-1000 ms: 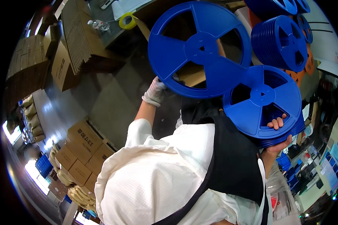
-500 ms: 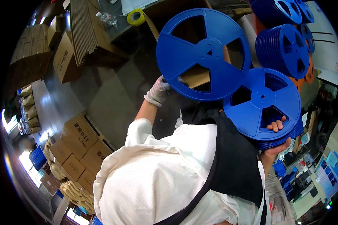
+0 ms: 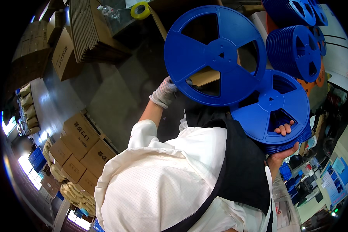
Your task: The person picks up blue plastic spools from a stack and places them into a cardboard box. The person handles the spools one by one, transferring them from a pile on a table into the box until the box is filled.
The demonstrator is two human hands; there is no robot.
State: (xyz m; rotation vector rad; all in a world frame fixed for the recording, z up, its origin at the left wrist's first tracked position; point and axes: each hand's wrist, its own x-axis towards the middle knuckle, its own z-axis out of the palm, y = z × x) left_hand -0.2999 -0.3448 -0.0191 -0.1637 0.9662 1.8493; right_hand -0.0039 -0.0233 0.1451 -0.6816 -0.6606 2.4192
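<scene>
My gloved left hand [image 3: 165, 92] grips the lower left rim of a large blue reel [image 3: 230, 54]; a fingertip shows through one of its cut-outs. Bare-skinned, my right hand [image 3: 284, 141] is wrapped around the edge of a stack of blue reels [image 3: 272, 102], its fingers curled through an opening in the top one. The reel in my left hand overlaps the upper left of that stack and hides part of it. Behind the held reel stands an open cardboard box [image 3: 158, 23], mostly covered by it.
More blue reels [image 3: 294, 52] stand in rows at the upper right, with orange ones [image 3: 320, 75] beside them. Flattened cartons [image 3: 92, 34] lean at the upper left near a roll of yellow tape [image 3: 140, 10] and a clear bottle [image 3: 109, 12]. Stacked cartons [image 3: 81, 135] stand at left.
The reel in my left hand has shifted slightly right and looks a little larger. My right hand keeps its hold on the stack, almost unmoved.
</scene>
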